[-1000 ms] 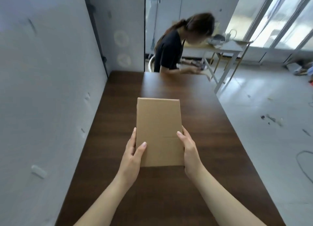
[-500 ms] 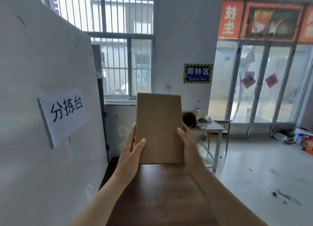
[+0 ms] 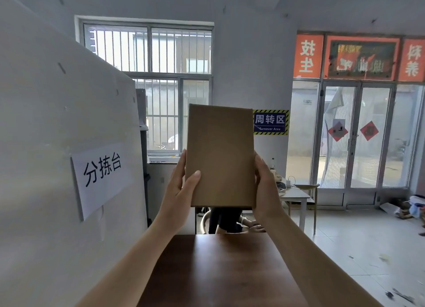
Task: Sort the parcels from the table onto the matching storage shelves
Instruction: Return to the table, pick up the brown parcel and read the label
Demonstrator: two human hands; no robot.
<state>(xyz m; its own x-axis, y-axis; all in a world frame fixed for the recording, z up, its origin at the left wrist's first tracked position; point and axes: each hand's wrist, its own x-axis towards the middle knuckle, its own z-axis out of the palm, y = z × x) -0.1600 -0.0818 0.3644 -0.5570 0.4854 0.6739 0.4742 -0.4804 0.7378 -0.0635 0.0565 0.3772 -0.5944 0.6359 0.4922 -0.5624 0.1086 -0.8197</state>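
Observation:
A plain brown cardboard parcel [image 3: 220, 156] is held upright in the air in front of me, its broad face toward the camera. My left hand [image 3: 180, 191] grips its lower left edge, thumb on the front face. My right hand [image 3: 266, 187] clasps the lower right edge. Below the parcel lies the dark wooden table [image 3: 220, 270]. No storage shelf is in view.
A white partition [image 3: 57, 145] with a paper sign [image 3: 102, 173] stands close on my left. A seated person [image 3: 226, 219] is at the table's far end, mostly hidden by the parcel. A small white table [image 3: 296, 195] and glass doors [image 3: 354, 136] are to the right, with tiled floor between.
The parcel has been lifted from the table top to head height by both hands, and the view has tilted up from the table to the room.

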